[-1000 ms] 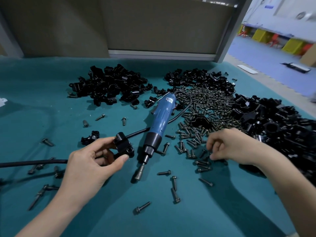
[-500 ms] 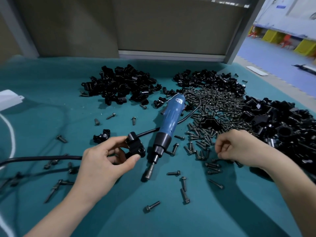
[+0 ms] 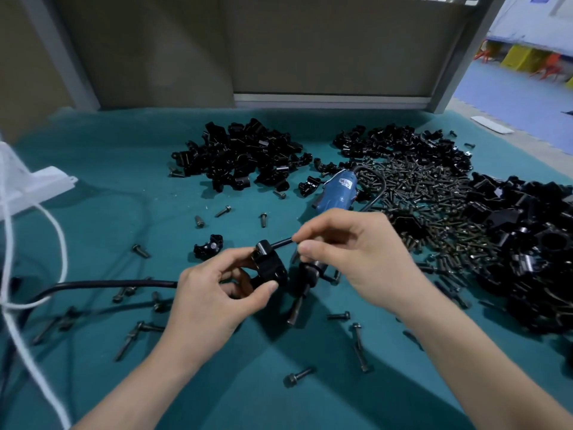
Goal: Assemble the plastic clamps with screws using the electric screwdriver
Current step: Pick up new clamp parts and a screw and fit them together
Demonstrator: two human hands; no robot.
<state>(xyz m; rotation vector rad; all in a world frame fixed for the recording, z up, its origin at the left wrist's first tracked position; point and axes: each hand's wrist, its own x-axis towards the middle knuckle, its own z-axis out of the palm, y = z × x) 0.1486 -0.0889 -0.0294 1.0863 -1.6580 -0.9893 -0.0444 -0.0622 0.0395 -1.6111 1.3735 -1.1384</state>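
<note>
My left hand [image 3: 214, 302] grips a black plastic clamp [image 3: 269, 269] between thumb and fingers, just above the teal table [image 3: 124, 169]. My right hand [image 3: 359, 259] is right beside the clamp. Its thumb and forefinger pinch something small that looks like a screw, mostly hidden by the fingers. The blue electric screwdriver [image 3: 336, 193] lies on the table behind and under my hands. Its black nose and bit [image 3: 296, 307] point toward me, and my right hand covers its middle. Its black cable [image 3: 102, 284] runs off to the left.
A heap of black clamp parts [image 3: 245, 153] lies at the back centre, another [image 3: 400, 141] at the back right, a larger one [image 3: 527, 243] at the right. A screw pile [image 3: 431, 193] spreads between them. Loose screws [image 3: 299, 375] dot the front. A white bracket [image 3: 34, 181] and cord [image 3: 60, 243] sit at the left.
My right hand left the screw pile and came left to the clamp, fingers pinched. My left hand kept hold of the clamp. The camera view shifted left.
</note>
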